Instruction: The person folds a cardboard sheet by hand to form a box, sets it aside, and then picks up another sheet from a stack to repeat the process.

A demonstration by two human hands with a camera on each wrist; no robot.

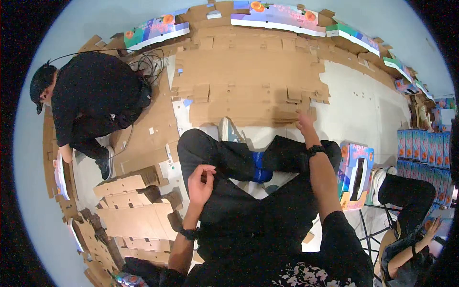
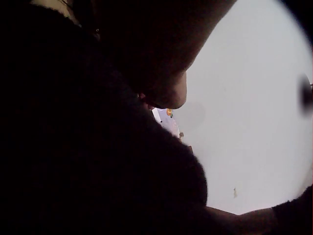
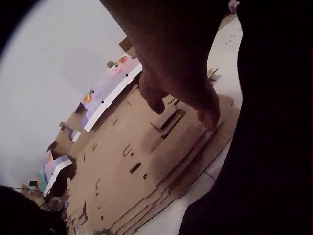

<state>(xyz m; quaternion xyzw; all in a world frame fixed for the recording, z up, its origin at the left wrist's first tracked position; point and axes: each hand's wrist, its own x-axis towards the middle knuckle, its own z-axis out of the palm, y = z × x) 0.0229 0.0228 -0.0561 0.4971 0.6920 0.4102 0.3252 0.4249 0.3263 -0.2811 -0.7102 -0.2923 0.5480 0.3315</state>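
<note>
L hand (image 1: pixel 201 185) loosely curled, empty, by L thigh (image 1: pixel 229 198); R hand (image 1: pixel 306 125) part-open at near R edge of cardbd stack (image 1: pixel 239 103), contact unclear.

Black floral-print top (image 1: pixel 306 275), black trousers (image 1: pixel 253 210), black wristbands (image 1: pixel 190 233)

left hand (image 1: pixel 201 185): fingers hidden in left wrist view | far-right person (image 1: pixel 410 193): cut off | lettering (image 1: pixel 293 13): blurred
</note>
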